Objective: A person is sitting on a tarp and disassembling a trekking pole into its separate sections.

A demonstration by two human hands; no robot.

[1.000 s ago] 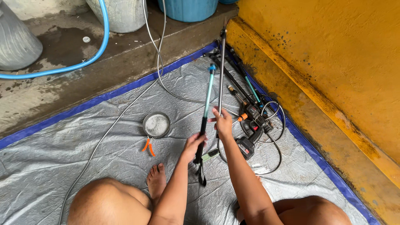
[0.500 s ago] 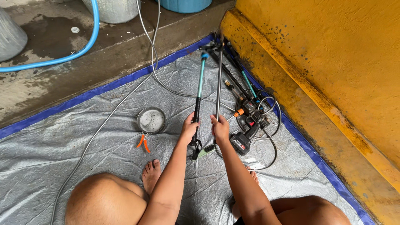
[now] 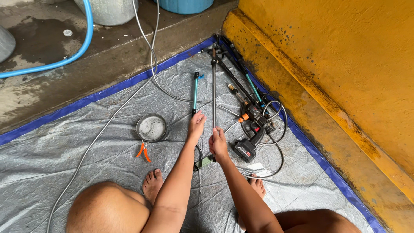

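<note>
Beside the spray gun (image 3: 251, 137), the left hand (image 3: 196, 126) grips the teal wand (image 3: 195, 92) and the right hand (image 3: 217, 144) grips the steel rod (image 3: 213, 92).

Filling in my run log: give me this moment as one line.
left hand: grips teal-black rod | right hand: grips metal rod | surface: grey tarp | nearby: round tin, orange pliers

A crinkled grey plastic tarp (image 3: 64, 155) with a blue border carries everything. Near its middle, the left hand (image 3: 196, 125) and right hand (image 3: 217, 144) sit side by side, each at the near end of a thin rod (image 3: 195, 92) (image 3: 213, 90) running toward the far edge. A round metal bowl (image 3: 151, 127) lies left of them, orange-handled pliers (image 3: 144, 152) just before it. A black cordless spray gun (image 3: 250, 142) lies right, near the right edge.
</note>
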